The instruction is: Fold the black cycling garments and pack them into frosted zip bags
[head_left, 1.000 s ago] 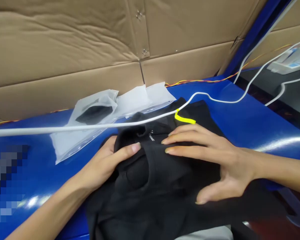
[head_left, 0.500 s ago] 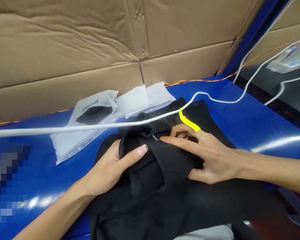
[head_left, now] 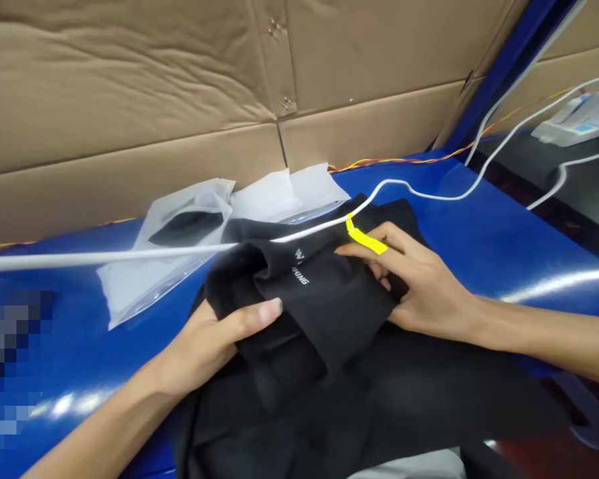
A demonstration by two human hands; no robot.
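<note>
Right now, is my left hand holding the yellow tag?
No, your left hand grips a fold of the black garment, while the yellow tag lies at the fingers of your right hand.

Black knit garment point(head_left: 324, 392), bunched, its upper layer folded over in a loose mound, lying on the glossy blue desk point(head_left: 484, 233). White lettering point(head_left: 299, 269) on the fold (only "KING" is clearly legible). Neon-yellow strip point(head_left: 365, 241) at the top edge, touching the right hand's point(head_left: 422, 286) fingers, which are partly tucked under the fold. Left hand point(head_left: 204, 346) grips the fold's lower left side, thumb on top.
</note>
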